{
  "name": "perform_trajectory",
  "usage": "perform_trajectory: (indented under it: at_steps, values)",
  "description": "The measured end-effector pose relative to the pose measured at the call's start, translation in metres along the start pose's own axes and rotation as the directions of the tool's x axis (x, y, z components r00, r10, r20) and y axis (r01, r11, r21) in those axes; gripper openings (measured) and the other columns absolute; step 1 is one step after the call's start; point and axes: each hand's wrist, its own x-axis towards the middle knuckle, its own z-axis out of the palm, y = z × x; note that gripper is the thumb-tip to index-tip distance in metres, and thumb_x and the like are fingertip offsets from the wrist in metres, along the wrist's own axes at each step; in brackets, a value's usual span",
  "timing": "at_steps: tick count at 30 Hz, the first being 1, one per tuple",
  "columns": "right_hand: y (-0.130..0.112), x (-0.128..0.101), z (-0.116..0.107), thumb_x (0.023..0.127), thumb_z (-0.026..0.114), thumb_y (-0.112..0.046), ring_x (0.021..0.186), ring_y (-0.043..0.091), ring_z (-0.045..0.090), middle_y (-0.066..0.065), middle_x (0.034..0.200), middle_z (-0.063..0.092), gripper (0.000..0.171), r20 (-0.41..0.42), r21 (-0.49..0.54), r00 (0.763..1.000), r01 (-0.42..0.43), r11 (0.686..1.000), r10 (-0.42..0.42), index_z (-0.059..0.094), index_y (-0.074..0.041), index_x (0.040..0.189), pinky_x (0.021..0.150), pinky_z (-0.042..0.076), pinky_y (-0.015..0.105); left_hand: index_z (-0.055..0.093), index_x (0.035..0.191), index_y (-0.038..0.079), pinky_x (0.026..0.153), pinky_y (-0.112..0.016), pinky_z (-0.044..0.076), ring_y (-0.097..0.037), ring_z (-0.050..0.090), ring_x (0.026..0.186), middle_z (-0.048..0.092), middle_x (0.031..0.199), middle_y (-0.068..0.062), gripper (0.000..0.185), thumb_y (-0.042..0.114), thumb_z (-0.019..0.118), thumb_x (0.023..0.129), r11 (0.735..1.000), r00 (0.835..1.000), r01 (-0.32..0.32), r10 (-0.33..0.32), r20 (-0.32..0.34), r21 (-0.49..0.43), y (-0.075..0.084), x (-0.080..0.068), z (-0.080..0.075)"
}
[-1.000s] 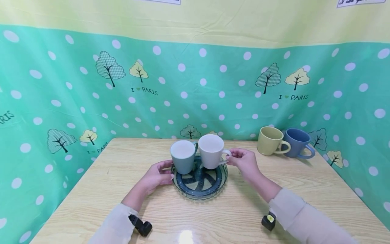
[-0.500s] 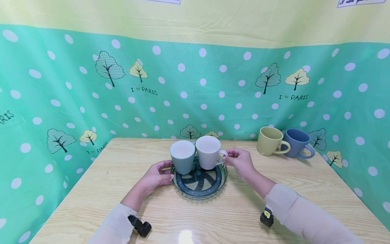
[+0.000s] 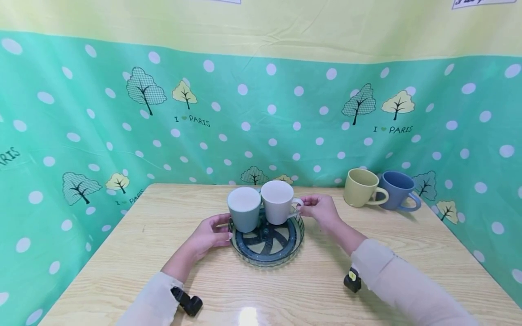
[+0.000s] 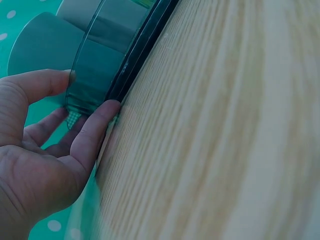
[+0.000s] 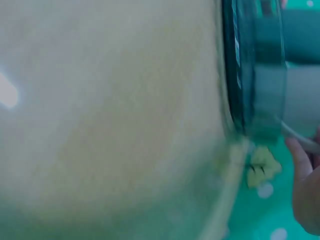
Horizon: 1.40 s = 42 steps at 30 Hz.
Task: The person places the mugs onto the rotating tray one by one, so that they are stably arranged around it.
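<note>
Beside the teal mug, the white mug is upright, handle rightward.

Head view bright, glare on table; wrist views dimmer, right blurred.

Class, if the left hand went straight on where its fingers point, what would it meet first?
Probably the clear tray: the left hand looks to be touching its side wall. Just inside stands the grey-green mug.
</note>
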Motion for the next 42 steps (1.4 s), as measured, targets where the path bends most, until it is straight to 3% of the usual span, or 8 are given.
perform_trajectory:
  at_steps: [4, 10, 20, 27, 35, 42]
  values:
    - [-0.002, 0.007, -0.005, 0.08, 0.072, 0.011, 0.083, 0.02, 0.069, 0.019, 0.094, 0.071, 0.027, 0.034, -0.093, 0.999, 0.044, 0.995, -0.041, 0.064, 0.013, 0.106, 0.075, 0.06, 0.029, 0.045, 0.143, 0.003, 0.086, -0.042, 0.057, -0.034, 0.051, 0.119, 0.043, 0.144, -0.018, 0.067, -0.01, 0.066, 0.081, 1.0, 1.0, -0.001, 0.001, 0.0, -0.003, 0.0, 0.001, 0.0]
    - [-0.003, 0.011, -0.007, 0.079, 0.074, 0.009, 0.08, 0.016, 0.067, 0.017, 0.094, 0.069, 0.027, 0.05, -0.165, 0.998, 0.038, 0.986, -0.03, 0.066, 0.01, 0.105, 0.076, 0.06, 0.029, 0.046, 0.143, 0.004, 0.086, -0.042, 0.057, -0.033, 0.051, 0.119, 0.043, 0.144, -0.018, 0.066, -0.011, 0.066, 0.082, 1.0, 1.0, 0.006, -0.006, -0.005, -0.001, 0.0, 0.0, 0.0]
    - [-0.001, 0.016, -0.004, 0.079, 0.073, 0.011, 0.082, 0.017, 0.066, 0.019, 0.095, 0.069, 0.027, 0.076, -0.134, 0.996, 0.06, 0.989, -0.05, 0.065, 0.011, 0.106, 0.078, 0.059, 0.029, 0.045, 0.143, 0.004, 0.086, -0.042, 0.057, -0.034, 0.05, 0.119, 0.042, 0.144, -0.017, 0.067, -0.01, 0.067, 0.081, 1.0, 1.0, 0.005, -0.005, 0.002, -0.011, -0.002, 0.0, -0.001]
    - [0.002, 0.016, -0.005, 0.077, 0.071, 0.015, 0.079, 0.014, 0.066, 0.012, 0.086, 0.07, 0.02, 0.103, -0.055, 0.988, 0.119, 0.991, -0.113, 0.068, 0.008, 0.096, 0.075, 0.06, 0.028, 0.045, 0.143, 0.003, 0.087, -0.042, 0.057, -0.035, 0.049, 0.121, 0.041, 0.145, -0.018, 0.068, -0.01, 0.068, 0.081, 1.0, 1.0, 0.005, -0.004, 0.006, -0.019, -0.003, 0.001, -0.001]
    - [0.004, 0.018, -0.004, 0.08, 0.07, 0.014, 0.085, 0.016, 0.067, 0.021, 0.097, 0.069, 0.028, 0.095, -0.061, 0.99, 0.106, 0.992, -0.101, 0.064, 0.014, 0.108, 0.079, 0.059, 0.028, 0.045, 0.143, 0.003, 0.087, -0.042, 0.057, -0.035, 0.049, 0.121, 0.041, 0.146, -0.018, 0.068, -0.01, 0.068, 0.081, 1.0, 1.0, 0.003, -0.003, 0.006, -0.018, -0.002, 0.001, -0.001]
    - [0.005, 0.018, -0.004, 0.083, 0.069, 0.012, 0.083, 0.016, 0.067, 0.016, 0.093, 0.071, 0.025, 0.086, -0.063, 0.991, 0.111, 0.992, -0.106, 0.064, 0.014, 0.107, 0.078, 0.059, 0.028, 0.044, 0.143, 0.003, 0.087, -0.042, 0.057, -0.035, 0.05, 0.121, 0.041, 0.145, -0.018, 0.068, -0.01, 0.068, 0.08, 1.0, 1.0, 0.001, -0.001, 0.006, -0.02, -0.003, 0.0, 0.0]
